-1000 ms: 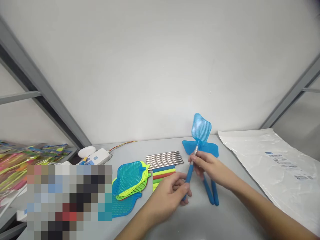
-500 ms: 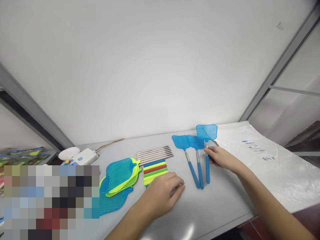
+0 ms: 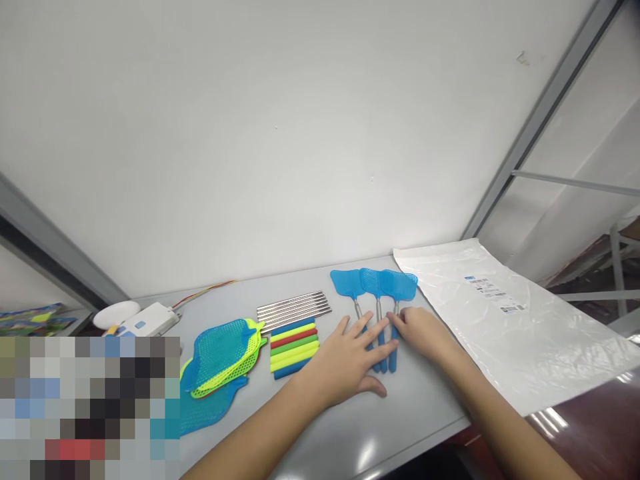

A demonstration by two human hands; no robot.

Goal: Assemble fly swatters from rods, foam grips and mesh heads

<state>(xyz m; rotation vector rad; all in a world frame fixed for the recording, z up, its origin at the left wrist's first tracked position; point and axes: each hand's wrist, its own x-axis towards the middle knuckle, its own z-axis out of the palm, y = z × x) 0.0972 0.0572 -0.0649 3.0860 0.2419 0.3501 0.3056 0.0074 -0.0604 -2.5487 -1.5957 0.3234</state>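
Three blue fly swatters lie side by side with their heads toward the wall: a left one, a middle one and a right one. My left hand is spread over their blue handles, fingers apart, partly hiding them. The fingers of my right hand are curled closed on the right swatter, near where its metal shaft meets the handle. Left of my left hand is a row of coloured handle tubes, with several metal rods behind it.
Loose blue and yellow-green swatter heads are piled on the grey table at left. Behind them sit a white box with wires and a white round object. White plastic packaging covers the right end. A wall stands behind.
My right hand has lowered the right swatter beside the other two, its head now overlapping the middle one's. My left hand has moved right and spread over the handles.
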